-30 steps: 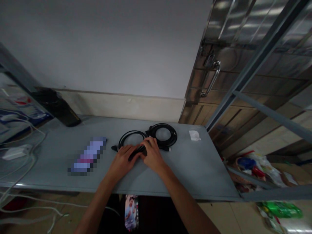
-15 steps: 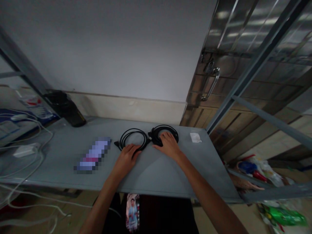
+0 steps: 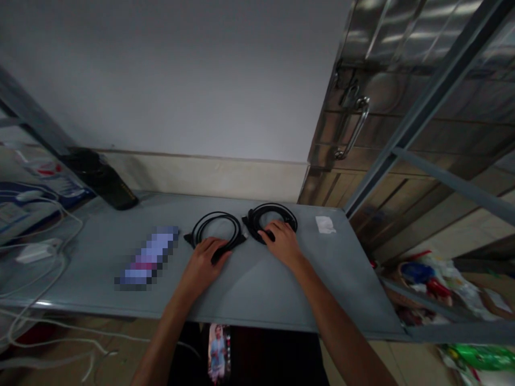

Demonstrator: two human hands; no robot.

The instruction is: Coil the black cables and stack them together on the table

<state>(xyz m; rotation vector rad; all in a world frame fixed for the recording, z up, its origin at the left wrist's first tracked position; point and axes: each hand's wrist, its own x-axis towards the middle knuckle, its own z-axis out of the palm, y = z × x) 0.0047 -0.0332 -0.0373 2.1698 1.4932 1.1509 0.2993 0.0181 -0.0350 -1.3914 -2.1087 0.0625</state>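
Two coiled black cables lie side by side on a grey tabletop (image 3: 257, 289). The left coil (image 3: 219, 214) is a thin, loose ring with plug ends on both sides. My left hand (image 3: 204, 265) holds its near edge, fingers curled over and thumb underneath. The right coil (image 3: 254, 220) is thicker, with more turns wound together. My right hand (image 3: 284, 244) grips its near right edge between thumb and fingers. A narrow gap separates the coils near their plugs. My fingers hide the near part of each ring.
A phone (image 3: 151, 257) with a blurred screen lies at the left, and a white charger (image 3: 38, 250) with cords beyond it. A black bottle (image 3: 107, 182) stands back left. A white paper scrap (image 3: 325, 224) lies right. Another lit phone (image 3: 218, 354) rests below the table edge.
My right hand has shifted from inside the right coil to its near edge, its thumb now closing on it. The two coils sit slightly farther apart. The view has shifted a little.
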